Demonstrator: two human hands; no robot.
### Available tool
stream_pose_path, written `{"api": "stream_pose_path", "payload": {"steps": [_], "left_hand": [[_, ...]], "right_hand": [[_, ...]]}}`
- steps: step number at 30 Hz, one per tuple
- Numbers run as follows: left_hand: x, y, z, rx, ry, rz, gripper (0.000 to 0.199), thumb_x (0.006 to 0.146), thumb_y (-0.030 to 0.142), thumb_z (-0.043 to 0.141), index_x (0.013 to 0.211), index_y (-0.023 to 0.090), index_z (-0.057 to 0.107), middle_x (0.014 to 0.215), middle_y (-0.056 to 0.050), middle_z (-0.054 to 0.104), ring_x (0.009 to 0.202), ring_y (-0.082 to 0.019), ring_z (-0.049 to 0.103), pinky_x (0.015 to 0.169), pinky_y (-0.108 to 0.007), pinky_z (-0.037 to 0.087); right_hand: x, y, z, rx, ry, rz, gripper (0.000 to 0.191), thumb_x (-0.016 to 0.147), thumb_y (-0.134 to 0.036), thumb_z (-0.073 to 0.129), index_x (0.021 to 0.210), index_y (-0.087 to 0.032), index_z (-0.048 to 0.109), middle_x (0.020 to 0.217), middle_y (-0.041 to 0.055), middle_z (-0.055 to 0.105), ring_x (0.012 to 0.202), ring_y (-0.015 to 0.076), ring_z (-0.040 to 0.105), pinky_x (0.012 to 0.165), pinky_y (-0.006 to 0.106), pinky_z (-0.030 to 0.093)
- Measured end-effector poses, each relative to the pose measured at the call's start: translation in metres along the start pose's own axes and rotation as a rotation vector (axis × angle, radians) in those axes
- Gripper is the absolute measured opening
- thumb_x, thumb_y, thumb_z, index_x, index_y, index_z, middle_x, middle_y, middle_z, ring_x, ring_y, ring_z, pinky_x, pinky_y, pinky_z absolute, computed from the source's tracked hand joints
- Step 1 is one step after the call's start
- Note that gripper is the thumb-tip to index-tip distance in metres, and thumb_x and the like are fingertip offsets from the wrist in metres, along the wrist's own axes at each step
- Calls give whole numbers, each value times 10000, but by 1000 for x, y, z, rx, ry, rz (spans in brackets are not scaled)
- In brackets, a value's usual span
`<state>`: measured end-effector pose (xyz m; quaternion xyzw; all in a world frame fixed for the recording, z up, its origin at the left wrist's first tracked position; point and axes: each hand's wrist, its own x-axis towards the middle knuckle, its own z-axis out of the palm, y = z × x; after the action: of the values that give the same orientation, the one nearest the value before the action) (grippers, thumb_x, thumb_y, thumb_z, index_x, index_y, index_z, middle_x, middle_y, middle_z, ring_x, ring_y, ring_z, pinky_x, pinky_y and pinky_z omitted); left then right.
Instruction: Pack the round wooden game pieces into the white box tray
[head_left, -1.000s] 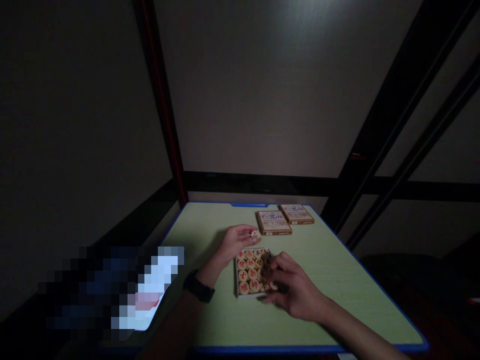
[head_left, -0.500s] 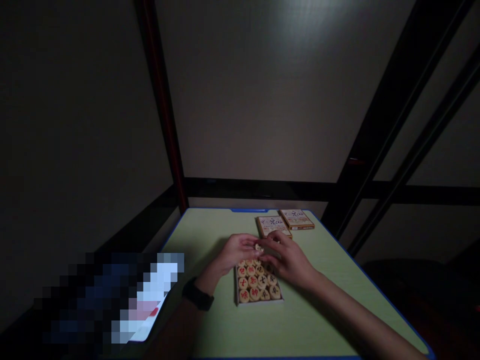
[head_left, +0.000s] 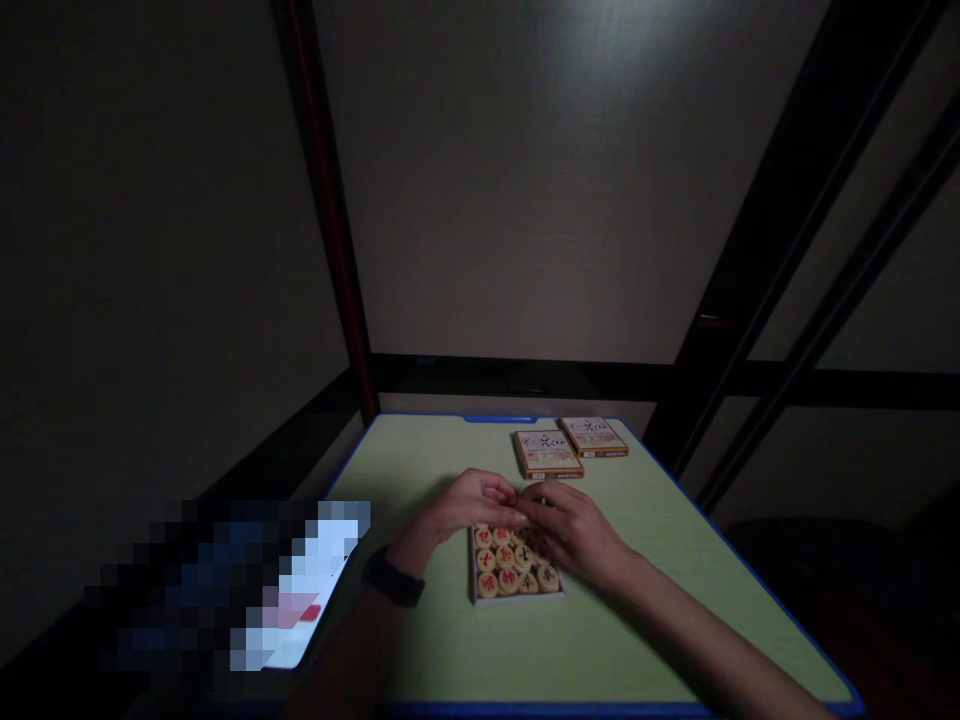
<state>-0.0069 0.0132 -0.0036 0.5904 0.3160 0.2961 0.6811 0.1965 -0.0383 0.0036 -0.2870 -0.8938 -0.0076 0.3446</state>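
Note:
A shallow box (head_left: 519, 599) holds rows of round wooden Chinese chess pieces (head_left: 508, 581), with red characters at the left and black ones at the right. Over its far end, my left hand (head_left: 474, 502) has its fingers closed, their tips meeting those of my right hand. My right hand (head_left: 574, 522) curls over the box's far right part, fingers bent and pressed together. Whatever lies between the fingertips is hidden. The far rows of pieces are covered by both hands. A dark watch (head_left: 394, 578) is on my left wrist.
Two flat printed boxes, a nearer one (head_left: 549, 455) and a farther one (head_left: 594, 437), lie beyond my hands on the green, blue-edged table (head_left: 622, 650). A lit, blurred screen (head_left: 307, 590) is at the left edge. A wall stands behind the table.
A chess piece that showed between my hands is now out of sight. My right hand has lowered and closed in, fingers meeting the left hand's; the nearer printed box is less covered.

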Motion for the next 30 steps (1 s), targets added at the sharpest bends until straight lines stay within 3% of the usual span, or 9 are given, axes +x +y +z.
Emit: {"api": "stream_pose_path", "payload": {"steps": [3,7,10,15,20,24,27,30], "left_hand": [[0,7,-4,53,69,57,535,419,347,947,851,132,715,843,-63,730,788,-161,649,783,-296,485],[3,9,-9,137,349,194,419,587,496,846,766,147,697,772,-46,716,726,-139,618,694,-257,466],[6,6,-11,183,468,233,408,639,543,789,714,159,673,716,-36,698,686,-141,602,618,-243,441],[10,-1,-14,225,494,233,395,693,555,729,706,164,668,676,-27,679,651,-139,582,591,-240,432],[18,-10,-21,303,507,258,339,707,493,718,628,174,635,648,-30,672,662,-155,602,666,-262,462],[21,-18,-21,440,509,255,315,748,470,668,631,181,626,625,-25,666,635,-164,605,631,-263,453],[18,-15,-17,593,509,258,295,798,439,605,675,176,652,671,-39,688,650,-178,622,620,-269,450],[6,-4,-8,746,491,267,276,821,417,586,795,172,711,823,-72,732,785,-214,662,730,-300,489]], "right_hand": [[-11,-8,-1,152,22,42,233,958,-232,537,1111,-199,709,982,99,721,875,188,662,754,296,545],[-29,-22,0,322,-87,108,198,945,-245,570,1034,-224,747,967,71,748,878,174,678,781,287,535],[-36,-26,3,321,-125,168,153,908,-266,630,943,-233,776,939,66,722,873,183,647,772,313,509],[-38,-22,4,371,-178,268,154,857,-332,698,950,-255,794,933,64,641,895,195,601,798,350,488],[-38,-21,1,396,-182,287,137,869,-299,683,946,-274,794,925,58,680,892,201,596,810,374,476],[-37,-24,1,389,-174,304,151,836,-296,718,968,-268,787,934,61,693,898,209,598,812,378,480],[-37,-26,1,378,-164,298,170,820,-293,733,979,-254,781,934,64,693,905,216,599,809,378,485],[-38,-20,-2,371,-100,324,155,841,-335,714,944,-238,778,905,64,692,878,210,608,779,360,495]]}}
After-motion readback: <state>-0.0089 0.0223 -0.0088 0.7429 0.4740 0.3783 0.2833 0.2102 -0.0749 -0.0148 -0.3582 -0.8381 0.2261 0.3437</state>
